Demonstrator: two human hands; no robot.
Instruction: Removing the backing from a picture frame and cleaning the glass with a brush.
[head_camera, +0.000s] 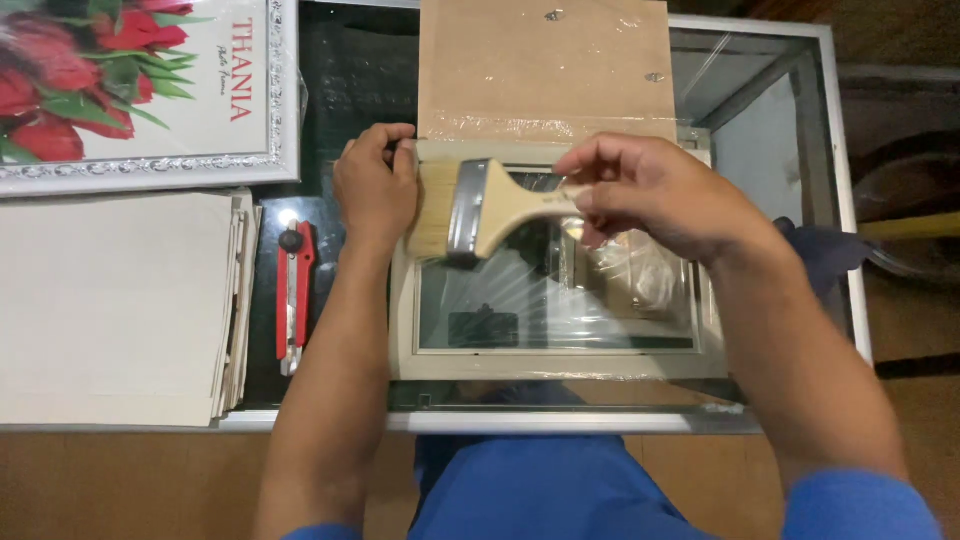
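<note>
On the glass desk, the grey picture frame lies flat, its upper left corner pinned by the left hand with fingers closed on it, so the right hand, fingers pinched on the handle, can sweep the paintbrush across the frame's glass, with the brown backing board beyond.

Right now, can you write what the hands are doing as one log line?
right hand: holds paintbrush | bristles: over picture frame's left edge | left hand: steadies frame's top-left corner | red box cutter: lying left of frame
</note>
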